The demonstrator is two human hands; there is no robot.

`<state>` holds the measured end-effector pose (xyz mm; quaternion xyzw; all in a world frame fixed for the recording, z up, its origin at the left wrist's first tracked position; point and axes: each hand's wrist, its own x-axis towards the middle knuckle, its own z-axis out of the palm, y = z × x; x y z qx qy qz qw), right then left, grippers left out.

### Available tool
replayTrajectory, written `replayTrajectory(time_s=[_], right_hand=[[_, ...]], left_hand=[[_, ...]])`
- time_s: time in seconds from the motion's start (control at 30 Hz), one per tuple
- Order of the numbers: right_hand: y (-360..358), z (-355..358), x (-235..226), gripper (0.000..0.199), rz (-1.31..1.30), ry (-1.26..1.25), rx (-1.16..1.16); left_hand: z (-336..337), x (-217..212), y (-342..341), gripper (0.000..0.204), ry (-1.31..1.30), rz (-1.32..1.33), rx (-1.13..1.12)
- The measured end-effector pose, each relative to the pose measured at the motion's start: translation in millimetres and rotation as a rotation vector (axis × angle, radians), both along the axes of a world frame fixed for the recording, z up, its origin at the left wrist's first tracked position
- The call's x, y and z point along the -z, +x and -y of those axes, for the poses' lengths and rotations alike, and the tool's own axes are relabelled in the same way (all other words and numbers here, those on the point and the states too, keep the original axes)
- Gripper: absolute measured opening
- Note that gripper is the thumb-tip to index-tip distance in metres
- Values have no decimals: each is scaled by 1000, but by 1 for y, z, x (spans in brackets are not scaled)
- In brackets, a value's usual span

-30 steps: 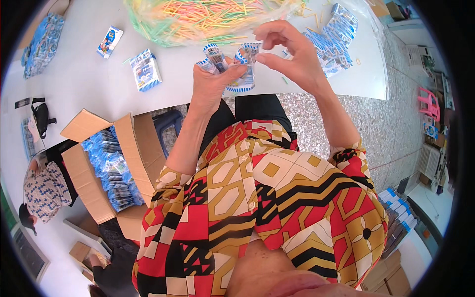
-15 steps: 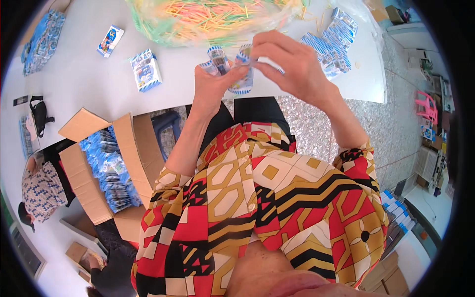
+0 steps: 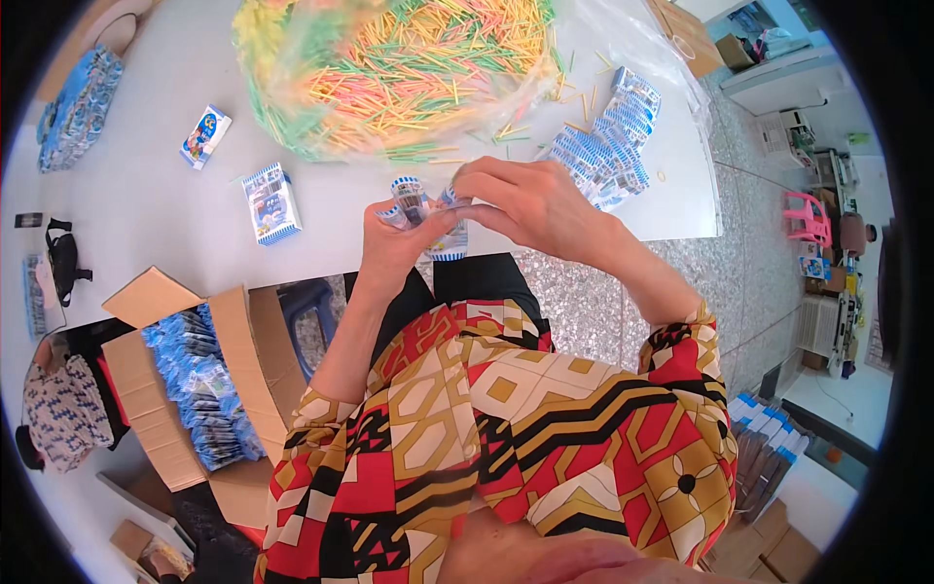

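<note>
Hands (image 3: 467,219) lower, around blue-white carton (image 3: 428,209)

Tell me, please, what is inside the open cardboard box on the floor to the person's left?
The cardboard box holds a heap of blue-and-white packets filling it to the top. What lies beneath that top layer, and the box's bottom, is covered by the packets.

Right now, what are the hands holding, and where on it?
Both hold one small blue-and-white carton: left hand grips its lower left side, right hand pinches its upper right edge.
</note>
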<state>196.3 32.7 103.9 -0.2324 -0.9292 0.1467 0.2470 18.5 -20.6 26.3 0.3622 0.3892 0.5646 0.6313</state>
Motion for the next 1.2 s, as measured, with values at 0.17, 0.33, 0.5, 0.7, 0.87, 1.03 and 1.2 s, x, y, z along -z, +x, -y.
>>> replayTrajectory(time_s=[0.17,0.33,0.5,0.7,0.87,1.03,1.2], right_hand=[[0,-8,3,15,-85,-203,-32],[-11,-15,0,14,-100,-291,-40],[-20,-26,-2,9,-114,-384,-75],[-14,-79,6,9,-321,-633,207],[11,-170,61,15,-117,-175,408],[14,-200,83,21,77,40,367],[15,-201,81,25,251,189,378]], left_hand=[[-2,0,-4,11,35,-61,41],[-9,1,-6,9,72,-75,-21],[-16,11,-10,11,74,-45,-78],[-18,21,-15,14,62,103,-146],[-16,18,-19,15,52,129,-186],[-16,20,-24,16,31,156,-206],[-9,8,-17,17,54,133,-190]])
